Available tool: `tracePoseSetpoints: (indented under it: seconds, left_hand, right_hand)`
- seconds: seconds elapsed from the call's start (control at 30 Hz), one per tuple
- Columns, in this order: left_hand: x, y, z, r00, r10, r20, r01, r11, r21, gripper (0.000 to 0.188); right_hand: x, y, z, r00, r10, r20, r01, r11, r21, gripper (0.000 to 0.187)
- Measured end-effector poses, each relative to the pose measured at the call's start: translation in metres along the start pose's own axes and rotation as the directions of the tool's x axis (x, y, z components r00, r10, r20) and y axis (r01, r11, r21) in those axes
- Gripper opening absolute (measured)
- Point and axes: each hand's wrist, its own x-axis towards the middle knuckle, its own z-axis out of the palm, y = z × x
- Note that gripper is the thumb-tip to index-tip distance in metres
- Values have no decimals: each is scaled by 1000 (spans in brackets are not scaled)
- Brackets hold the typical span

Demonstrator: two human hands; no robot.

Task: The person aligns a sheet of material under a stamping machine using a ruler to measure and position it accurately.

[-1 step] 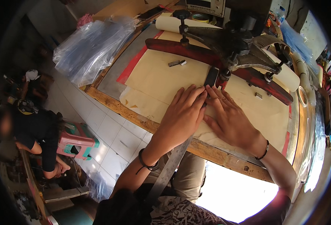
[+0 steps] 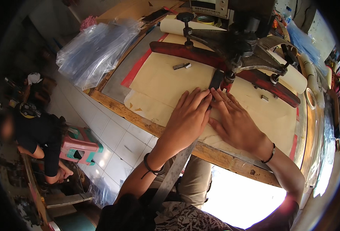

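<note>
Here both hands, left hand point(image 2: 187, 119) and right hand point(image 2: 235, 123), lie flat and open on the paper point(image 2: 166, 82), fingertips meeting at the dark strip point(image 2: 216, 81), which runs lengthwise away toward the press point(image 2: 243, 42).

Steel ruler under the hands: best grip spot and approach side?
Likely the ruler's free lower end, which overhangs the table edge toward the person. Come from the near side and pinch it top and bottom; the far end lies flat under the left hand and right hand.
</note>
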Motion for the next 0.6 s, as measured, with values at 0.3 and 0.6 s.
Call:
tracePoseSetpoints:
  seconds: [0.3,0.6]
  left_hand:
    - [1,5,-1,998,-65,-23,64,997,-49,40]
    - [-1,-3,6,999,-34,12,35,984,-172,49]
  right_hand:
    - [-6,0,7,990,-20,-136,23,1000,20,44]
    - [21,-48,-20,973,-115,-200,94,989,-112,30]
